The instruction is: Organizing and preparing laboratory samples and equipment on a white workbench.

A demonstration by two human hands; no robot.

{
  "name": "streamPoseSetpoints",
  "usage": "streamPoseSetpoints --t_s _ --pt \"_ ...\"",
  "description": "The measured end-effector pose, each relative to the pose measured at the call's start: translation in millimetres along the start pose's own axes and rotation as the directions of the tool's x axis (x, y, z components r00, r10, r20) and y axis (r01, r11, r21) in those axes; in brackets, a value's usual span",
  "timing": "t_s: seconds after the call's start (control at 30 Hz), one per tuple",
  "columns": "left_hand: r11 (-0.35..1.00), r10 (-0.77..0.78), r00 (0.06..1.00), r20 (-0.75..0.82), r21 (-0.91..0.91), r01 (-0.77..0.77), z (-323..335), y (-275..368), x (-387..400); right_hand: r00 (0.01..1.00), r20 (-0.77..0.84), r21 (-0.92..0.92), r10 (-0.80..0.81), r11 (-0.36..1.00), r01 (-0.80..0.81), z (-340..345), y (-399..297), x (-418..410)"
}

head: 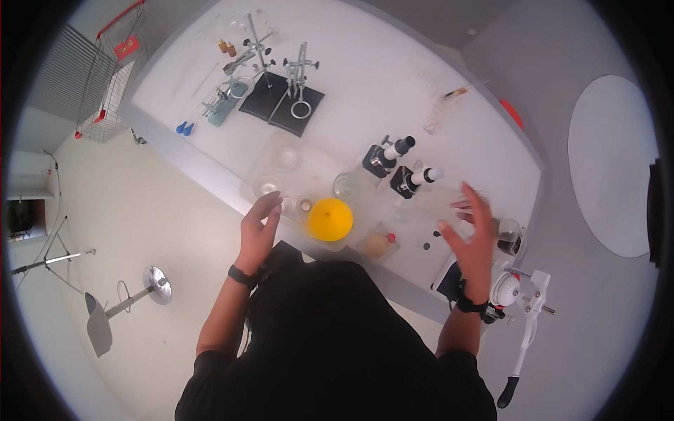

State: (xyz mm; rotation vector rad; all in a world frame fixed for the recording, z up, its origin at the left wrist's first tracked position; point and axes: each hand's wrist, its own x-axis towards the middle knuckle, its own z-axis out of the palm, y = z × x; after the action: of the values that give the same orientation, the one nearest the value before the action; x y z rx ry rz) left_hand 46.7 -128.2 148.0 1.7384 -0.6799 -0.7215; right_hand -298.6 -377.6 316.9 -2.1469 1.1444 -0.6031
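My left hand (pixel 259 227) is at the table's near edge, its thumb and fingers apart, beside clear glassware (pixel 268 187). To its right are a small round clear vessel (pixel 305 204) and a bright yellow round object (pixel 330 220). My right hand (pixel 474 237) is above the table's right part with thumb and fingers spread. Blurred clear items lie around its fingertips; whether it touches one cannot be told. Between the hands stand a clear glass vessel (pixel 346 185) and a flask-like vessel with tan contents (pixel 376 245), a red piece (pixel 391 238) at its side.
Two microscopes (pixel 380 160) (pixel 405 182) stand ahead. Farther left are metal lab stands (pixel 301 79) on black bases, blue rubber bulbs (pixel 185 128) and brown bottles (pixel 227 47). At right are a glass jar with dark contents (pixel 509 237) and a white lever device (pixel 526 310). A stool (pixel 126 301) is at left.
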Motion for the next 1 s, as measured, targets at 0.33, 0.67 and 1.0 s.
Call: streamPoseSetpoints --t_s 0.33,0.67,1.0 --pt "0.975 -0.025 0.99 0.139 -0.215 0.054 -26.0 -32.1 62.7 0.899 0.36 -0.08 -0.248 0.952 0.294 226.2 -52.8 93.2" --pt "0.993 -0.058 0.865 0.498 0.119 -0.002 15.8 -99.6 152.9 0.767 0.633 -0.297 -0.108 0.881 0.369 328.2 1.3 111.3" --pt "0.956 -0.061 0.804 0.592 0.266 -0.123 48.0 -117.6 176.6 0.693 0.721 -0.327 0.014 0.888 0.323 306.1 4.2 114.5"
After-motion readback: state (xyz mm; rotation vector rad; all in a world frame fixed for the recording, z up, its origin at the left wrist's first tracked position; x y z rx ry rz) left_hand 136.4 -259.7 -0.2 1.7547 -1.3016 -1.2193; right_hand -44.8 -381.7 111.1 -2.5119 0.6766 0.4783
